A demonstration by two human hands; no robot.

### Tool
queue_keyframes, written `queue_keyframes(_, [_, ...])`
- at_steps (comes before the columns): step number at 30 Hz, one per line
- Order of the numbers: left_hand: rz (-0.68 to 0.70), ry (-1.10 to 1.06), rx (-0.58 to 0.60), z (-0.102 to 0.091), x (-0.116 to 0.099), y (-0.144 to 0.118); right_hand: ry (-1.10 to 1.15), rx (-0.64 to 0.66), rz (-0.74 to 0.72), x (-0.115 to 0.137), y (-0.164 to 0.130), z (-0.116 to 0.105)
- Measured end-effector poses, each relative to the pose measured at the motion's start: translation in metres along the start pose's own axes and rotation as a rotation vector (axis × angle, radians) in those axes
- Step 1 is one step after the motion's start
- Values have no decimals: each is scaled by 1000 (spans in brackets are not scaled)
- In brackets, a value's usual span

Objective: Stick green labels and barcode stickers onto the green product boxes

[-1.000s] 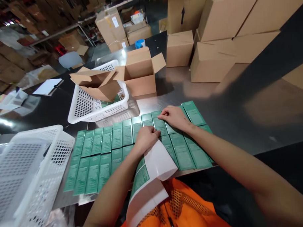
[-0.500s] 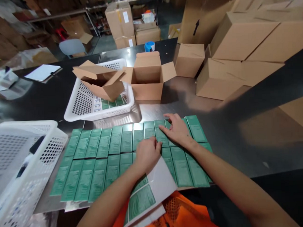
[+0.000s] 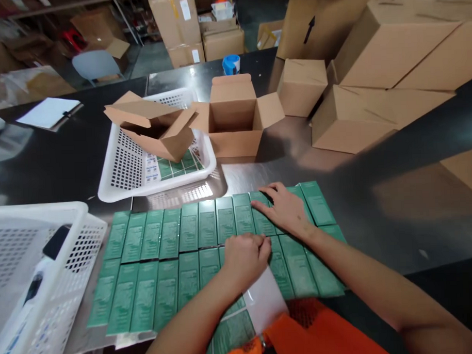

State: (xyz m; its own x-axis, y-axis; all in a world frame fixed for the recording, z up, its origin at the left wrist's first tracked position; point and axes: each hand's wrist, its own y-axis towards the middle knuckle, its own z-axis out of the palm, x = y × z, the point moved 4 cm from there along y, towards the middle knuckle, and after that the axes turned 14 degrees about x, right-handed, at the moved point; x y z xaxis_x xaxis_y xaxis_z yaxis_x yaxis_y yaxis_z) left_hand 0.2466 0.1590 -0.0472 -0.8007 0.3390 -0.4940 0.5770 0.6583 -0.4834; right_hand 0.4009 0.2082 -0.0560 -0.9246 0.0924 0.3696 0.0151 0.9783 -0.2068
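Observation:
Two rows of slim green boxes, many with a glossy film, lie side by side in front of me. My right hand lies across the far row towards its right end, thumb and fingers apart, touching the box tops. Nearer to me, my left hand is closed with curled fingers, its fingertips by the seam between the rows. From under it a label sheet with white backing and green printed panels runs down over the near row to my orange vest. The left fist hides the sheet's upper edge.
Beyond the boxes stand a white basket with an open carton and green sheets, and another open carton. A second white basket is at left. Closed cartons are stacked at right; blue tape sits behind.
My left hand has drawn slightly towards me, from the far row's near ends to the seam. Less of the label sheet shows. My right hand stays on the far row; the view has shifted.

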Motion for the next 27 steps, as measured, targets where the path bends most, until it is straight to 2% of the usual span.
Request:
queue_keyframes(3, [34, -36, -59, -4, 1, -1, -29, 4, -13, 5, -3, -1])
queue_keyframes(7, [76, -106, -142, -9, 2, -3, 41, 5, -42, 5, -3, 1])
queue_keyframes(12, [20, -170, -332, -28, 7, -13, 169, 3, -101, 0, -7, -11])
queue_keyframes(15, [-76, -213, -498, -48, 13, -27, 305, -31, -174, 8, -45, -25])
queue_keyframes(16, [-114, -228, -561, -55, 16, -33, 365, -74, -212, 13, -66, -28])
queue_keyframes(18, [-183, -261, -699, -67, 20, -43, 565, -242, -337, 26, -113, -29])
queue_keyframes(19, [-211, -277, -769, -72, 21, -47, 615, -318, -348, 32, -135, -24])
queue_keyframes(20, [-232, -293, -835, -76, 21, -50, 658, -336, -360, 38, -153, -16])
queue_keyframes(22, [-251, -323, -938, -83, 19, -51, 792, -224, -363, 51, -174, 7])
queue_keyframes(24, [-229, -367, -1003, -89, 15, -50, 940, -91, -340, 61, -176, 27])
queue_keyframes(27, [-80, -599, -1041, -97, 16, -52, 1141, -43, -366, 64, -163, 30])
